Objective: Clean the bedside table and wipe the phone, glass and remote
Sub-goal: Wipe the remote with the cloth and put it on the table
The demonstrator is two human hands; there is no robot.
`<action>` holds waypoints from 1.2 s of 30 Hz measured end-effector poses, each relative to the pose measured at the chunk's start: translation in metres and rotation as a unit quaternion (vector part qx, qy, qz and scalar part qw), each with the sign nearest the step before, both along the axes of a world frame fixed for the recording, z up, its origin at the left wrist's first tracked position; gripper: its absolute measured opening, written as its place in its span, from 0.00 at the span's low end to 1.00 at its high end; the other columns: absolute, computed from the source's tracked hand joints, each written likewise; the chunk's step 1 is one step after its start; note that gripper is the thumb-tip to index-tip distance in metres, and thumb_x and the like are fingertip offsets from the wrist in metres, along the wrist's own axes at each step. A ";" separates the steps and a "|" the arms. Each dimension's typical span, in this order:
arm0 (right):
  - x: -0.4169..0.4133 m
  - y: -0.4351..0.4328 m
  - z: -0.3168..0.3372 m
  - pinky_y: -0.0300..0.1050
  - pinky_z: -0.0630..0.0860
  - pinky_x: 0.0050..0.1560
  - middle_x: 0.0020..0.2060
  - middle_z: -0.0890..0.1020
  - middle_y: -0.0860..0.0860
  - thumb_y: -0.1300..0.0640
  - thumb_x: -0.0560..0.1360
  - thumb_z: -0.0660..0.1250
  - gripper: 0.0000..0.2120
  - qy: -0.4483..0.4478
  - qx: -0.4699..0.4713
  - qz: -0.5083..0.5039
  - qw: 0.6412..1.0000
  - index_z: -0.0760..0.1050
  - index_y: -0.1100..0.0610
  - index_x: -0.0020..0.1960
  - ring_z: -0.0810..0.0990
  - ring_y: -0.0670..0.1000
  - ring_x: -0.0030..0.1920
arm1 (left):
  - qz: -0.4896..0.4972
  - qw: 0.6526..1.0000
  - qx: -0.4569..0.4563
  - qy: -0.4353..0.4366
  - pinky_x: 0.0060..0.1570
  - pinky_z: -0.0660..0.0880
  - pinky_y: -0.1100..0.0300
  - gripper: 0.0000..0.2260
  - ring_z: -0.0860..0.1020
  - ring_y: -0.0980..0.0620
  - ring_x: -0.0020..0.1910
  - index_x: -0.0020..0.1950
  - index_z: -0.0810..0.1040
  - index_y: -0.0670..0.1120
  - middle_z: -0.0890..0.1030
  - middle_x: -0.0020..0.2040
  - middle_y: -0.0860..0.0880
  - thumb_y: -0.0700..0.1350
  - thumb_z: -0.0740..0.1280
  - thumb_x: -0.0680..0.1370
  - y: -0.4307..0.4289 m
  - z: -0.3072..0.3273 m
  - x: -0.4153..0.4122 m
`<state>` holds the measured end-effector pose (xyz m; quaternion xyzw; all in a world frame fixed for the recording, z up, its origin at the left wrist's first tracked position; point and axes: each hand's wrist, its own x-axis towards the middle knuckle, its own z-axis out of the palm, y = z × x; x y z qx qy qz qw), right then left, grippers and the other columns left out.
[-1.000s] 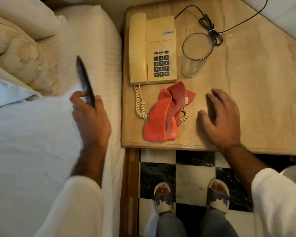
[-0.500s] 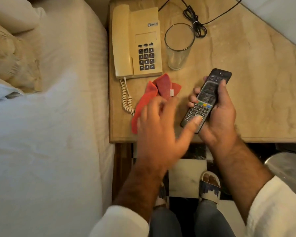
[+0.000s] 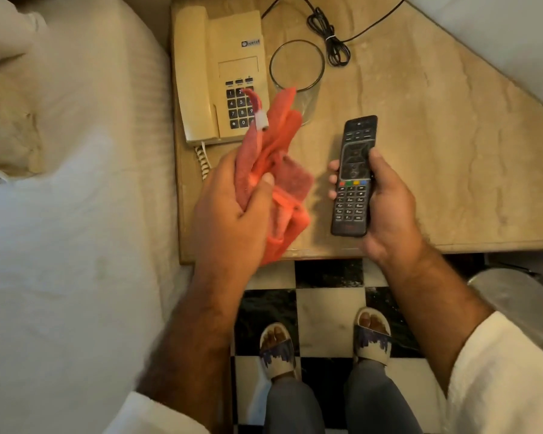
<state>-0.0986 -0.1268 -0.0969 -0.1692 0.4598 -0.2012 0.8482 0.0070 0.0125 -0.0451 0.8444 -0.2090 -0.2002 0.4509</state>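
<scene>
My left hand [image 3: 232,214] grips a red cloth [image 3: 276,158] and holds it lifted above the front left of the marble bedside table [image 3: 436,145]. My right hand [image 3: 386,202] holds the black remote [image 3: 353,177] face up over the table's front edge. A beige corded phone [image 3: 217,73] lies at the table's back left, its keypad partly hidden by the cloth. An empty clear glass [image 3: 297,67] stands just right of the phone.
A bed with white sheets [image 3: 76,214] borders the table on the left. A bundled black cable [image 3: 329,39] lies behind the glass. Below is a black-and-white tiled floor [image 3: 326,302], my slippered feet, and a metal bin lid [image 3: 511,296] at the right.
The remote went from my left hand at the bed to my right hand over the table. My left hand then picked the red cloth up off the table.
</scene>
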 end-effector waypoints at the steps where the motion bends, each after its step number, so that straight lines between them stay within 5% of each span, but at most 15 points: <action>1: 0.002 0.009 0.006 0.50 0.83 0.48 0.51 0.85 0.62 0.47 0.87 0.58 0.26 -0.002 0.006 0.027 1.000 0.71 0.64 0.77 0.82 0.57 0.46 | 0.001 1.000 -0.028 0.003 0.60 0.82 0.52 0.17 0.83 0.61 0.59 0.67 0.74 0.69 0.83 0.62 0.59 0.52 0.68 0.81 -0.009 0.006 -0.008; 4: 0.011 0.041 0.026 0.55 0.81 0.65 0.63 0.84 0.63 0.45 0.84 0.62 0.26 -0.028 0.013 0.072 0.997 0.76 0.61 0.74 0.85 0.59 0.60 | -0.044 0.997 0.035 -0.054 0.66 0.76 0.53 0.20 0.77 0.54 0.65 0.76 0.74 0.54 0.78 0.66 0.49 0.50 0.68 0.84 -0.046 0.005 -0.021; 7: 0.015 0.042 0.028 0.56 0.74 0.71 0.59 0.83 0.62 0.48 0.86 0.61 0.21 -0.057 0.065 0.021 0.996 0.78 0.63 0.68 0.82 0.59 0.62 | -0.075 0.988 0.105 -0.087 0.70 0.72 0.51 0.20 0.73 0.49 0.67 0.77 0.75 0.50 0.74 0.67 0.47 0.49 0.66 0.85 -0.055 0.000 -0.035; 12: 0.012 0.017 0.030 0.44 0.83 0.41 0.41 0.77 0.57 0.49 0.78 0.64 0.13 -0.076 0.126 0.030 0.989 0.75 0.60 0.49 0.79 0.53 0.40 | -0.094 0.991 0.064 -0.073 0.71 0.74 0.54 0.23 0.74 0.49 0.69 0.77 0.75 0.46 0.73 0.69 0.45 0.46 0.62 0.82 -0.009 0.009 -0.090; 16: -0.005 0.066 0.025 0.46 0.85 0.50 0.50 0.86 0.56 0.50 0.86 0.61 0.15 -0.066 0.117 0.044 0.990 0.82 0.57 0.62 0.87 0.52 0.48 | -0.054 0.988 0.114 -0.093 0.69 0.74 0.50 0.20 0.75 0.41 0.66 0.74 0.78 0.43 0.75 0.66 0.39 0.41 0.64 0.82 -0.033 -0.009 -0.045; 19: -0.011 0.079 0.021 0.49 0.85 0.52 0.56 0.86 0.57 0.48 0.86 0.62 0.20 -0.080 0.108 0.032 0.990 0.77 0.55 0.74 0.87 0.53 0.51 | -0.088 0.979 0.159 -0.095 0.70 0.71 0.53 0.18 0.74 0.44 0.68 0.74 0.78 0.45 0.75 0.67 0.42 0.42 0.66 0.84 -0.066 -0.018 -0.017; 22: -0.003 0.053 0.018 0.58 0.78 0.70 0.68 0.81 0.64 0.49 0.86 0.62 0.24 -0.049 0.079 0.029 0.995 0.72 0.60 0.78 0.82 0.62 0.66 | -0.108 0.983 0.140 -0.057 0.60 0.76 0.64 0.18 0.76 0.53 0.60 0.76 0.75 0.51 0.76 0.63 0.48 0.46 0.64 0.85 -0.055 -0.017 -0.032; 23: -0.001 0.043 0.017 0.58 0.78 0.70 0.65 0.82 0.64 0.50 0.86 0.62 0.25 -0.036 0.069 0.021 0.997 0.71 0.62 0.78 0.83 0.62 0.64 | -0.106 0.984 0.137 -0.037 0.56 0.75 0.68 0.17 0.77 0.56 0.57 0.75 0.76 0.52 0.76 0.60 0.49 0.47 0.63 0.86 -0.041 -0.014 -0.043; 26: -0.002 0.021 0.012 0.47 0.84 0.43 0.40 0.83 0.56 0.46 0.86 0.62 0.20 -0.014 0.105 0.007 0.994 0.74 0.60 0.69 0.83 0.52 0.38 | -0.113 0.987 0.115 0.018 0.53 0.76 0.68 0.13 0.80 0.58 0.52 0.69 0.80 0.50 0.79 0.54 0.53 0.46 0.65 0.84 0.006 0.001 -0.077; 31: -0.009 0.043 0.009 0.43 0.73 0.40 0.37 0.74 0.53 0.47 0.85 0.64 0.15 -0.002 0.146 0.016 0.989 0.78 0.59 0.54 0.74 0.50 0.36 | -0.102 0.988 0.112 -0.037 0.53 0.74 0.75 0.15 0.75 0.62 0.52 0.67 0.81 0.43 0.77 0.56 0.52 0.38 0.68 0.81 0.008 0.000 -0.087; 33: -0.008 0.051 0.012 0.43 0.81 0.44 0.38 0.79 0.54 0.53 0.86 0.63 0.13 -0.031 0.126 -0.003 0.992 0.80 0.61 0.58 0.80 0.49 0.39 | -0.084 0.988 0.123 -0.051 0.52 0.76 0.68 0.12 0.76 0.58 0.52 0.65 0.81 0.43 0.77 0.55 0.50 0.40 0.68 0.82 -0.015 -0.007 -0.066; 36: -0.004 0.041 0.016 0.49 0.79 0.63 0.49 0.83 0.57 0.55 0.87 0.59 0.20 -0.064 0.068 -0.016 0.996 0.74 0.65 0.73 0.84 0.53 0.51 | -0.098 0.983 0.140 -0.065 0.48 0.74 0.61 0.11 0.76 0.54 0.51 0.64 0.80 0.46 0.77 0.54 0.50 0.44 0.67 0.82 -0.042 -0.016 -0.052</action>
